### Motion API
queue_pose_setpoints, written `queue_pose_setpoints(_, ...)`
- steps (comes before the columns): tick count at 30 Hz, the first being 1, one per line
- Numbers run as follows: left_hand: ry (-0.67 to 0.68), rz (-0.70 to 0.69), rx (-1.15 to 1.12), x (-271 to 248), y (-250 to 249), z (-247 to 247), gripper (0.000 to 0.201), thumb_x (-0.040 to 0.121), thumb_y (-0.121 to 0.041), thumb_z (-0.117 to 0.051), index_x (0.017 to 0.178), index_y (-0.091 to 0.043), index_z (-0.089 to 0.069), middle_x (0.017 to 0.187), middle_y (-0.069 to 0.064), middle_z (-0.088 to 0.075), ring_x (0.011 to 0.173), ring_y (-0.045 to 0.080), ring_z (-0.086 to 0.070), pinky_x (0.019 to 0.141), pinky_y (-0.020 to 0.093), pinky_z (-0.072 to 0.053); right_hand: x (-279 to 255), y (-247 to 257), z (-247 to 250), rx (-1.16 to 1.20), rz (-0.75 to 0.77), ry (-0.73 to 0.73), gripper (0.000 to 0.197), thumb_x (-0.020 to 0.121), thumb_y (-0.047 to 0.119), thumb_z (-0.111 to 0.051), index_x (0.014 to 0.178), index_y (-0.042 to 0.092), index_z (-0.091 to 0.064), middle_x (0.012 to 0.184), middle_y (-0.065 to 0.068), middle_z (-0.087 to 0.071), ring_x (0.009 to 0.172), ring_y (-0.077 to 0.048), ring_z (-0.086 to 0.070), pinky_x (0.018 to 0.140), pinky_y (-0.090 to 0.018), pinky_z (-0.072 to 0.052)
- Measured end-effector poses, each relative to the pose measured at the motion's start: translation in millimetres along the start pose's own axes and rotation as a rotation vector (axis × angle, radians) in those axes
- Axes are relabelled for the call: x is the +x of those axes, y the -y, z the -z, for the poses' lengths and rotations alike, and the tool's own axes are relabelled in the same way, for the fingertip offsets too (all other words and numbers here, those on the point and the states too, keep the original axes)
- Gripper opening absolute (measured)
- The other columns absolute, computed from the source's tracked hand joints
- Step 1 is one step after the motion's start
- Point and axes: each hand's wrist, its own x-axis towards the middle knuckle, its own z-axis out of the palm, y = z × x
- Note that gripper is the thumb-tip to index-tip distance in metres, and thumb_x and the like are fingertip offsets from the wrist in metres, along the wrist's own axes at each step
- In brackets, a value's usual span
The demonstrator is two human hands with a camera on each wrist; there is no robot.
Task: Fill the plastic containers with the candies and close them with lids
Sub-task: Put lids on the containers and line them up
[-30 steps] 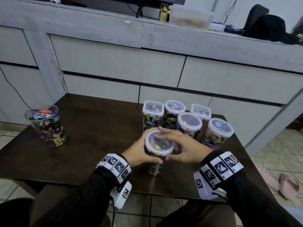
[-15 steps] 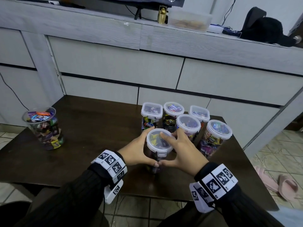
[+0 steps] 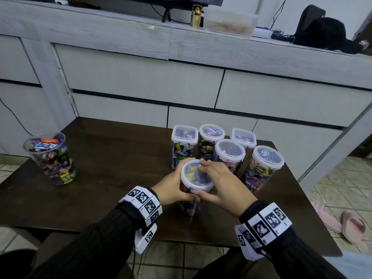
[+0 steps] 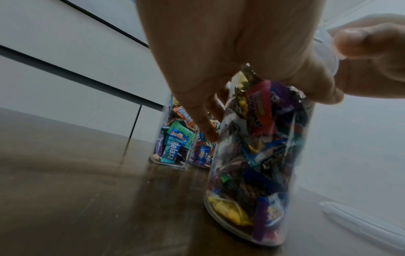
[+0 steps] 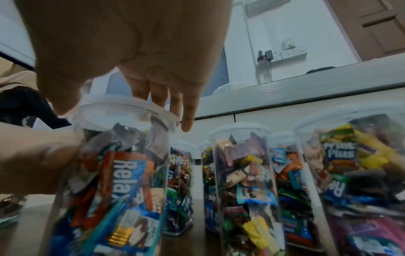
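Observation:
A tall clear container (image 3: pixel 191 204) full of wrapped candies stands on the dark table (image 3: pixel 110 174), just in front of the closed jars. A round clear lid (image 3: pixel 194 176) sits on it. My left hand (image 3: pixel 173 186) grips its left side just below the lid, fingers curled round the wall (image 4: pixel 252 164). My right hand (image 3: pixel 218 179) lies over the lid with straight fingers (image 5: pixel 157 97) reaching its far edge. Its thumb (image 4: pixel 355 39) presses at the lid's near rim. The lid (image 5: pixel 122 112) looks seated on the rim.
Several closed candy containers stand behind and to the right, the nearest being a round one (image 3: pixel 229 154) and another (image 3: pixel 266 164). An open cup of candies (image 3: pixel 50 158) stands at the table's left edge. Grey drawers (image 3: pixel 141 83) rise behind the table.
Both hands and the container have moved away from me, closer to the closed jars. My right hand turned from lying across the lid to reaching over it front to back.

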Motion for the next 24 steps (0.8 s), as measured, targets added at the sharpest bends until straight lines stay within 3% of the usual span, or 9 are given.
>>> queue_pose_setpoints(3, 0.013, 0.008, 0.018, 0, 2, 2, 0.103, 0.067, -0.019, -0.088, 0.144, -0.032, -0.021, 0.142, -0.015, -0.041, 0.131, -0.001, -0.043, 0.110, 0.022, -0.036, 6, 4, -4, -0.106, 0.011, -0.024, 0.070, 0.084, 0.053, -0.061, 0.137, 0.010, -0.046, 0.146, -0.005, -0.041, 0.132, -0.020, -0.036, 0.113, -0.027, -0.024)
queue_pose_setpoints(8, 0.051, 0.116, 0.125, 3, 1, 16, 0.101, 0.062, -0.024, -0.092, 0.137, -0.030, -0.025, 0.132, -0.011, -0.050, 0.124, 0.003, -0.051, 0.108, 0.029, -0.041, 2, -6, 12, 0.028, 0.033, 0.025, 0.076, 0.073, 0.059, -0.070, 0.132, 0.015, -0.053, 0.134, -0.001, -0.046, 0.122, -0.015, -0.040, 0.105, -0.023, -0.033)
queue_pose_setpoints(13, 0.062, 0.177, 0.136, 0, -1, 42, 0.071, 0.060, -0.022, -0.093, 0.117, -0.032, -0.052, 0.119, -0.010, -0.064, 0.113, 0.000, -0.058, 0.103, 0.031, -0.045, -3, -25, 28, 0.123, 0.014, 0.149, 0.069, 0.073, 0.031, -0.080, 0.136, 0.026, -0.051, 0.120, 0.002, -0.041, 0.115, -0.010, -0.041, 0.098, -0.015, -0.033)
queue_pose_setpoints(15, 0.042, 0.180, 0.089, -2, -1, 46, 0.061, 0.065, -0.017, -0.090, 0.115, -0.026, -0.057, 0.116, -0.003, -0.068, 0.113, 0.007, -0.061, 0.106, 0.039, -0.045, -5, -27, 26, 0.139, 0.012, 0.125, 0.064, 0.075, 0.021, -0.079, 0.134, 0.026, -0.054, 0.112, 0.003, -0.040, 0.107, -0.011, -0.045, 0.093, -0.017, -0.039)
queue_pose_setpoints(18, 0.063, 0.195, 0.014, -5, -3, 40, 0.065, 0.068, -0.014, -0.088, 0.124, -0.023, -0.055, 0.126, -0.002, -0.064, 0.121, 0.011, -0.058, 0.110, 0.044, -0.042, -6, -25, 20, 0.156, 0.015, 0.013, 0.054, 0.075, 0.028, -0.080, 0.125, 0.022, -0.062, 0.105, 0.002, -0.043, 0.099, -0.012, -0.047, 0.092, -0.028, -0.044)
queue_pose_setpoints(22, 0.062, 0.174, 0.037, -9, -5, 21, 0.100, 0.056, -0.033, -0.093, 0.140, -0.028, -0.040, 0.136, -0.011, -0.056, 0.128, 0.002, -0.049, 0.113, 0.035, -0.037, -6, -20, 12, 0.243, 0.015, 0.029, 0.067, 0.067, 0.058, -0.074, 0.121, 0.023, -0.056, 0.139, 0.005, -0.039, 0.130, -0.008, -0.036, 0.108, -0.026, -0.033)
queue_pose_setpoints(24, 0.018, 0.159, 0.042, -10, -4, 10, 0.102, 0.056, -0.032, -0.094, 0.140, -0.031, -0.036, 0.134, -0.016, -0.054, 0.124, -0.005, -0.049, 0.112, 0.034, -0.038, -4, -14, 4, 0.237, -0.010, 0.041, 0.067, 0.069, 0.061, -0.072, 0.119, 0.024, -0.047, 0.142, 0.007, -0.038, 0.131, -0.006, -0.035, 0.108, -0.025, -0.033)
